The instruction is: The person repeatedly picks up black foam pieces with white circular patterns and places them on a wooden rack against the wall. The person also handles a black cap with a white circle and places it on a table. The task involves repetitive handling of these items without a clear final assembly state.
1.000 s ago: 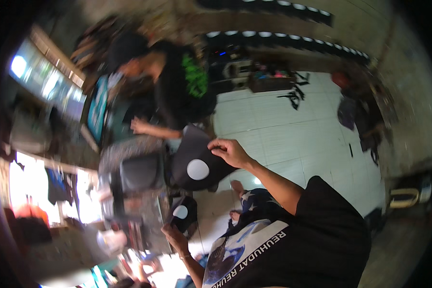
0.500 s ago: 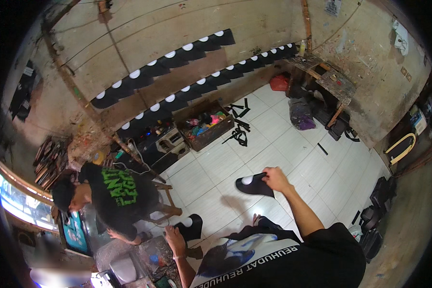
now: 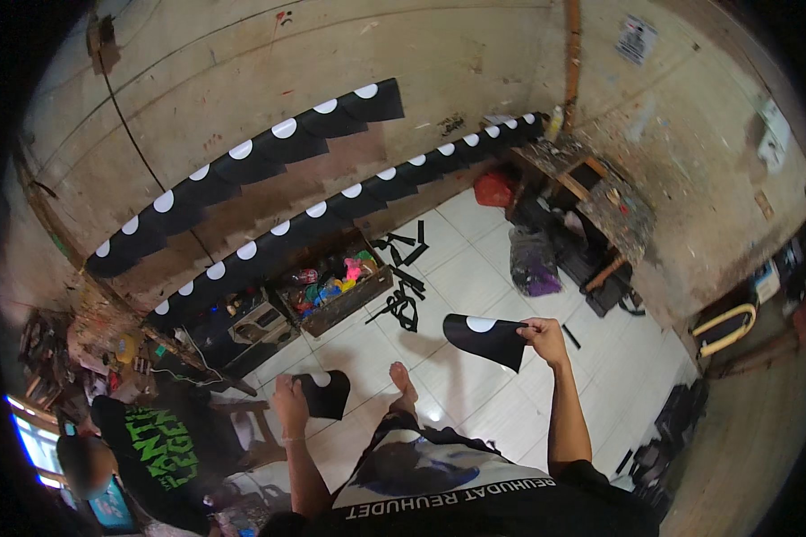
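My right hand [image 3: 544, 340], held out ahead, pinches the corner of a flat black panel [image 3: 485, 347] with a rounded end and a white half-circle on its upper edge. Lower on the left, my left hand [image 3: 289, 401] grips a similar black panel [image 3: 330, 401], its white patch partly showing. Both panels hang in the air over the tiled floor, well apart from each other. Two rows of like panels, an upper row [image 3: 260, 163] and a lower row [image 3: 367, 199], overlap along the far wall.
A seated person in a black shirt [image 3: 166, 456] is close by at lower left, beside a wooden stool [image 3: 251, 428]. Against the wall stands a crate [image 3: 338, 309] of colourful items. Black strips [image 3: 407, 295] lie on the floor. A worn table [image 3: 613, 210] occupies the far right corner.
My view has shifted forward, and the seated person now sits lower left in it. My left hand has risen away from the cluttered bench with its panel. My bare foot has come into sight.
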The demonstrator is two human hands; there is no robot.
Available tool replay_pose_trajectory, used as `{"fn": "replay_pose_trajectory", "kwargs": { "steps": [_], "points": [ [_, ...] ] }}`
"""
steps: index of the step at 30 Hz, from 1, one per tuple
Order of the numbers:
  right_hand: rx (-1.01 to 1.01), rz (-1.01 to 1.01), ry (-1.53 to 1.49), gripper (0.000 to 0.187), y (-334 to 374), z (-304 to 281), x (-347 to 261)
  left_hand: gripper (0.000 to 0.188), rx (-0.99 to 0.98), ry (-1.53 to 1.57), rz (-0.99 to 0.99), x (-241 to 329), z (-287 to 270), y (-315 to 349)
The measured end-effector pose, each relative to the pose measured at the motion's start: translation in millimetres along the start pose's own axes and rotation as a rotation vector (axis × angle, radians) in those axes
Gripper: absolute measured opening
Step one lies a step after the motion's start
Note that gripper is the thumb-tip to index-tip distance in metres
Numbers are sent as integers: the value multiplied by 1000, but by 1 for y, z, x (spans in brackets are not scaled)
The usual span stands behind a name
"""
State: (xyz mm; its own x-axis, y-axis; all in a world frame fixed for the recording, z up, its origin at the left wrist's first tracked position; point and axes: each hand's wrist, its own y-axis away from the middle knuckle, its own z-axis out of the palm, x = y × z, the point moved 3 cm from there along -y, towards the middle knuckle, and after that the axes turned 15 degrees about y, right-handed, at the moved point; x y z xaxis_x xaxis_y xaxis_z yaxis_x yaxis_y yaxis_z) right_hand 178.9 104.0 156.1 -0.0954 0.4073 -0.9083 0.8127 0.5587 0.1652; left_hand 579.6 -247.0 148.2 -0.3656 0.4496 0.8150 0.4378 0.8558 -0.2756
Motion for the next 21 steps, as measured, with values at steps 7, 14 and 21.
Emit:
{"fn": "replay_pose_trajectory", "kwargs": {
  "steps": [7, 14, 21],
  "points": [
    [4, -166, 98, 7, -174, -27, -126, 13, 34, 167, -54, 15, 94, -133],
    [86, -467, 239, 18, -376, -58, -279, 14, 168, 15, -104, 55, 127, -214],
    [-179, -756, 251, 27, -606, -38, -360, 10, 576, 15, -308, 74, 193, -227]
  ]
}}
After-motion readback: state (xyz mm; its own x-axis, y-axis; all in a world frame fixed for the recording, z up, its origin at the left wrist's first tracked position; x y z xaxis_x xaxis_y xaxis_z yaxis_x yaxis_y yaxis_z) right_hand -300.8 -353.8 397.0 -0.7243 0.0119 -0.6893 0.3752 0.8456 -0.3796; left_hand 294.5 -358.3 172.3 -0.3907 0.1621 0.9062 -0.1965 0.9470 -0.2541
